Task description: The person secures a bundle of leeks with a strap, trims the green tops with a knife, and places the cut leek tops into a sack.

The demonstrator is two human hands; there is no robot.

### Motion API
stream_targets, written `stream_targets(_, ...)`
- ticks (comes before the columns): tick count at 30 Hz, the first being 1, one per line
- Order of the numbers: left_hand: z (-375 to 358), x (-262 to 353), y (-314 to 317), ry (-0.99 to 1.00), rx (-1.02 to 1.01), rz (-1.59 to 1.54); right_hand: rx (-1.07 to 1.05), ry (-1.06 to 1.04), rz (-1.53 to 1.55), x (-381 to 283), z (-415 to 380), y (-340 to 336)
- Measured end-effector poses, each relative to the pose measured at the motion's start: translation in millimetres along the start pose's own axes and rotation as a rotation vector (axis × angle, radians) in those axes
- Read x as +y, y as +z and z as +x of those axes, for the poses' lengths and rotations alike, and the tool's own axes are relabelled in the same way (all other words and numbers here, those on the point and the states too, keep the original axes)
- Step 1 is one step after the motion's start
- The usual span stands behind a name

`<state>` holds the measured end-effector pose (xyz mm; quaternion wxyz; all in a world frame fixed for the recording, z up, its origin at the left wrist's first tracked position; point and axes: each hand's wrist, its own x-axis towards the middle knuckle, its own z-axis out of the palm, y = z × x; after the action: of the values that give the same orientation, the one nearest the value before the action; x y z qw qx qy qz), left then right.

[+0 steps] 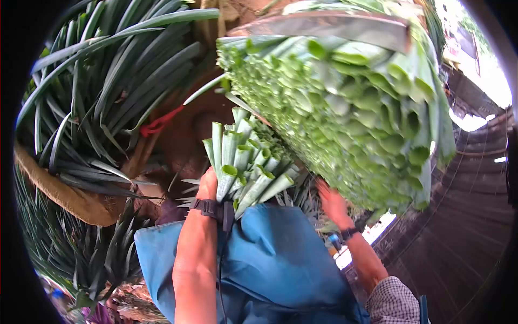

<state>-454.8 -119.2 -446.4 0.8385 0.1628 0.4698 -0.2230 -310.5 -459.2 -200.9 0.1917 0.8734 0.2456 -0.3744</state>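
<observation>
My left hand [206, 186] is closed around the near side of a bunch of green onions [251, 162], its hollow cut ends facing up at me. The bunch stands just over my blue apron [291, 254]. To the right, my right hand [332, 202] is stretched out with empty fingers, close by the lower edge of a large stack of cut green onions [345, 108]. The stack's cut ends form a broad, slanting green face. Across its top lies a long, flat, rusty-grey blade-like piece [329, 27].
Uncut green onions [108, 81] with long dark leaves heap up at the left, by a red tie [162, 121]. A tan padded rim [70, 189] curves beneath them. More leafy onions [70, 237] lie below. Dark sheeting [464, 216] spreads at the right.
</observation>
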Motion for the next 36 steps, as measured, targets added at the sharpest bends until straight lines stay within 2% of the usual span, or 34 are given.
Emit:
stream_targets(1,6,-9,-10,0.099,-0.003,0.383,-0.116,0.005,-0.079,32,-61,1)
stream_targets(2,13,-19,-21,0.200,0.033,0.765,-0.633,0.367,-0.177,50,-124,-8)
stream_targets(3,-1,-3,-11,0.237,0.038,0.928,-0.157,0.164,-0.006,95,-224,26)
stream_targets(4,-4,-10,-16,0.110,-0.040,0.611,-0.290,0.357,0.045,77,-268,-9)
stream_targets(5,-5,-16,-20,-0.032,-0.074,0.249,-0.359,0.487,-0.027,64,-302,-15)
stream_targets(6,-7,-22,-25,-0.173,-0.063,-0.058,-0.418,0.618,0.038,43,-322,-18)
stream_targets(7,11,-40,-54,-0.132,-0.184,-0.195,-0.440,0.722,0.104,30,-310,-12)
stream_targets(9,-19,-25,-39,-0.124,-0.095,-0.249,-0.286,0.691,0.204,17,-308,44)
stream_targets(10,-30,-21,-40,-0.106,-0.073,-0.273,-0.289,1.029,0.568,3,-289,57)
stream_targets(11,-37,-16,-42,-0.071,-0.051,-0.294,-0.232,1.122,0.697,-2,-290,98)
stream_targets(13,-40,-20,-61,-0.031,0.007,-0.142,-0.465,1.172,0.828,-3,-273,144)
stream_targets(16,-43,-30,-93,0.019,0.033,-0.010,-0.497,1.160,0.906,-49,-230,90)
stream_targets(19,-45,-41,-110,0.077,0.024,0.096,-0.387,1.406,1.173,-77,-247,88)
stream_targets(21,-46,-44,-112,0.127,0.010,0.161,-0.445,1.479,1.289,-85,-244,89)
stream_targets(23,-45,-40,-112,0.070,0.040,0.118,-0.481,1.512,1.358,-90,-233,93)
stream_targets(25,-44,-34,-106,0.046,0.055,0.095,-0.602,0.993,1.239,-75,-223,120)
stream_targets(27,-47,-32,-101,0.037,0.073,0.078,-0.323,0.627,1.078,-90,-157,66)
stream_targets(29,-46,-35,-95,0.019,0.086,0.055,-0.440,0.652,1.342,-106,-84,-20)
stream_targets(31,-43,-33,-86,0.018,0.089,0.030,-0.401,0.242,1.253,-123,-23,-65)
stream_targets(33,-43,-30,-78,0.022,0.097,0.002,-0.631,0.161,1.157,-142,27,-80)
stream_targets(36,-40,-30,-63,0.027,0.110,-0.031,-0.486,-0.185,1.050,-185,92,-102)
